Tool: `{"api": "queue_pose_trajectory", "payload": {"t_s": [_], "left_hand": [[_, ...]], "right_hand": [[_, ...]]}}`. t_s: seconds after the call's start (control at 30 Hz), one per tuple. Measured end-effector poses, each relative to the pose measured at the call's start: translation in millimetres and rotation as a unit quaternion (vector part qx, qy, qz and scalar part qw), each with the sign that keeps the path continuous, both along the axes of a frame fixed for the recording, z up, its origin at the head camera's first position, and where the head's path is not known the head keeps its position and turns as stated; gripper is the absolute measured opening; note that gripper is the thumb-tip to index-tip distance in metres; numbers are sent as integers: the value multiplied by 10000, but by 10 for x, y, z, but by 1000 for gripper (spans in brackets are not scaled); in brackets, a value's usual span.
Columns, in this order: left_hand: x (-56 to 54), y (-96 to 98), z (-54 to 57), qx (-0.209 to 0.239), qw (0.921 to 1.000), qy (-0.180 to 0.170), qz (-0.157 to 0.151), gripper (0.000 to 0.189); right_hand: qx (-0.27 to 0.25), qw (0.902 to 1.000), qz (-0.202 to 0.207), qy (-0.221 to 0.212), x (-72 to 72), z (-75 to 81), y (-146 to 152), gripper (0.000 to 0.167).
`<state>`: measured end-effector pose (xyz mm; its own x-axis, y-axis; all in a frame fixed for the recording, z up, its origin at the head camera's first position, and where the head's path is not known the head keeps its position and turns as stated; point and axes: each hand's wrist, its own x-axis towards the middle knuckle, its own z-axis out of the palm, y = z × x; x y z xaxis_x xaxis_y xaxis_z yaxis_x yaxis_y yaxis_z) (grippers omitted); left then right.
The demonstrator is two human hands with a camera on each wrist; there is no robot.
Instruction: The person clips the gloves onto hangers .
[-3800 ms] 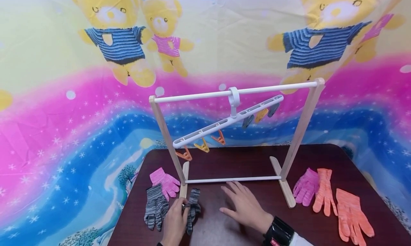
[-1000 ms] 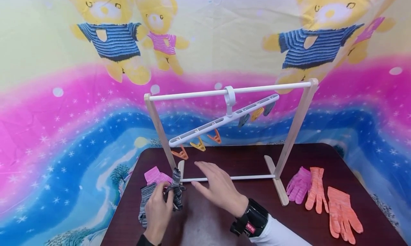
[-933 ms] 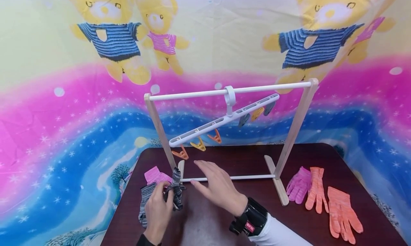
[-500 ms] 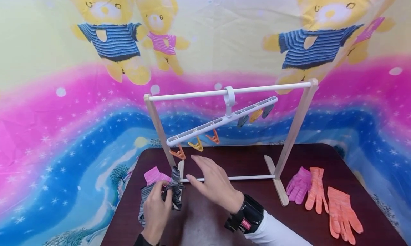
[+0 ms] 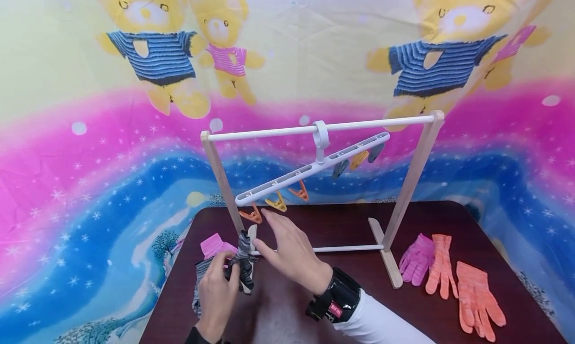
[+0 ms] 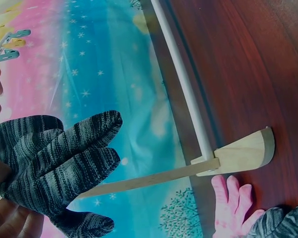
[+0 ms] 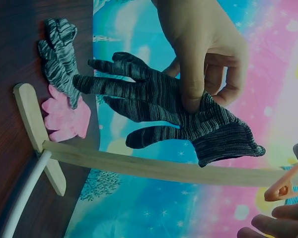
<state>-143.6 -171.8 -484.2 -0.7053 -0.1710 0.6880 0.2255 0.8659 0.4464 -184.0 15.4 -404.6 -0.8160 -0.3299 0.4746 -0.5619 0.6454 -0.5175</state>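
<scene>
Higher than in the first frame, the dark glove (image 5: 244, 249) now hangs from the left hand (image 5: 214, 291) in front of the rack's left upright, while the right hand (image 5: 292, 251) has risen from the lower bar (image 5: 348, 248) to the low end of the hanger (image 5: 314, 169).

Thumb and fingers of the left hand pinch the glove across the palm, just below the cuff. Held this way, cuff up and fingers down, it shows its cuff edge uncovered, seemingly so that edge can face the clip above. The right hand holds nothing: its fingers reach out, thumb apart, with the end orange clip (image 5: 251, 214) between them in the right wrist view. Whether they touch it I cannot tell.

A ring on the top rod (image 5: 269, 133) bears the hanger, left end low, which puts that clip nearest the hands. None of the clips carries a glove.

Another dark glove (image 5: 200, 279) and a pink glove (image 5: 215, 245) lie on the counter (image 5: 341, 226) left of the rack; a second pink glove (image 5: 417, 260) and two orange gloves (image 5: 478, 299) lie right of it, probably set aside to leave working room between.
</scene>
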Motion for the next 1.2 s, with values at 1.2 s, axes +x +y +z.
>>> {"api": "queue_pose_trajectory", "payload": {"t_s": [1.2], "left_hand": [[23, -34, 26, -3, 9998, -162, -140, 29]], "right_hand": [[-870, 9959, -23, 243, -8, 279, -245, 39]]}}
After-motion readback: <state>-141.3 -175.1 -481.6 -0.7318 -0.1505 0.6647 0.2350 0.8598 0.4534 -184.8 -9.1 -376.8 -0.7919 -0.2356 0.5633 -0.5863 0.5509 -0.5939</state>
